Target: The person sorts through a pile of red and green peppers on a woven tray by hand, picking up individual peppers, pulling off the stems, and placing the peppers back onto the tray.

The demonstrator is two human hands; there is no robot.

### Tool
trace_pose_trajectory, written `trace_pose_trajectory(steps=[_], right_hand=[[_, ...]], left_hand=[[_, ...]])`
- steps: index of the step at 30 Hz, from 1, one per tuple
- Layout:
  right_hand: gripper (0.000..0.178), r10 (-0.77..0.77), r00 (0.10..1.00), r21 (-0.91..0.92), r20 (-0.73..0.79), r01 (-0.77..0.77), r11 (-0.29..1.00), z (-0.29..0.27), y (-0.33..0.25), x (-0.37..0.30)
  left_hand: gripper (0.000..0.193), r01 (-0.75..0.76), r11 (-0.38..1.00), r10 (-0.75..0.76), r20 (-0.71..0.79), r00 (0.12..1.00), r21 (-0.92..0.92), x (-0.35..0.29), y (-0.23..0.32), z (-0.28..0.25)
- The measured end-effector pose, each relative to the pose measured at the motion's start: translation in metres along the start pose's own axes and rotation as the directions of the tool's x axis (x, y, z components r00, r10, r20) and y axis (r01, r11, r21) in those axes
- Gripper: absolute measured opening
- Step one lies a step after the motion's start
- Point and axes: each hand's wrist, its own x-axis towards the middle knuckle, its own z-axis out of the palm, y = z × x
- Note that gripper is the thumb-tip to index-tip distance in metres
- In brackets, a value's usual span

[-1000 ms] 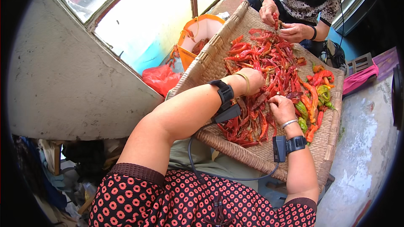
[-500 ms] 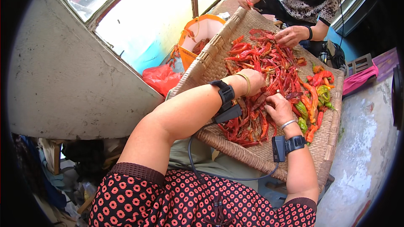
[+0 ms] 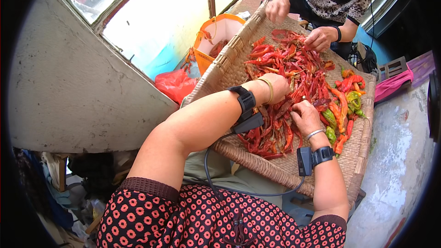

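Observation:
A heap of dried red chili peppers (image 3: 303,71) lies on a wide woven basket tray (image 3: 234,154) in front of me. My left hand (image 3: 277,88) is closed at the left of the heap, its fingertips sunk among the peppers and mostly hidden. Just to its right and nearer to me, my right hand (image 3: 306,118) has its fingers curled and pinched on a dried chili pepper. Fresher peppers (image 3: 341,110), orange, red and green, lie along the tray's right side.
Across the tray, a co-worker's hands (image 3: 321,39) are over the far peppers and rim. An orange-rimmed bin (image 3: 213,41) holding some peppers stands left of the tray, with a red plastic bag (image 3: 175,83) beside it. A wall (image 3: 73,73) curves along my left; pink cloth (image 3: 394,85) lies at right.
My hands stay almost in place, shifting only slightly. The co-worker's hand on the left has moved down over the tray's far corner; the red pepper it held no longer shows.

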Motion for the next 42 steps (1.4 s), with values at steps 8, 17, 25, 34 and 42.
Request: trace_pose_trajectory(steps=[8,17,25,34,42], right_hand=[[0.013,-0.024,0.999,-0.051,-0.029,0.023,0.998,0.005,0.003,0.001],[0.016,-0.024,1.000,-0.061,0.008,0.024,0.998,0.005,0.006,0.001],[0.015,-0.090,0.994,-0.084,-0.056,0.085,0.993,0.008,0.007,0.000],[0.012,-0.013,1.000,-0.028,-0.025,0.012,1.000,0.004,0.001,0.001],[0.012,-0.017,0.999,-0.017,-0.042,0.017,1.000,0.007,0.003,0.001]], left_hand=[[0.017,0.002,1.000,-0.002,-0.025,1.000,-0.026,-0.001,-0.001,0.001],[0.017,0.015,1.000,-0.015,0.006,1.000,-0.026,0.001,-0.001,0.004],[0.018,0.009,1.000,-0.009,0.040,0.999,0.013,0.001,0.000,0.005],[0.019,0.003,0.999,-0.006,0.067,0.998,0.042,0.004,0.000,0.007],[0.019,-0.014,0.998,0.008,0.092,0.996,0.057,0.005,-0.001,0.006]])
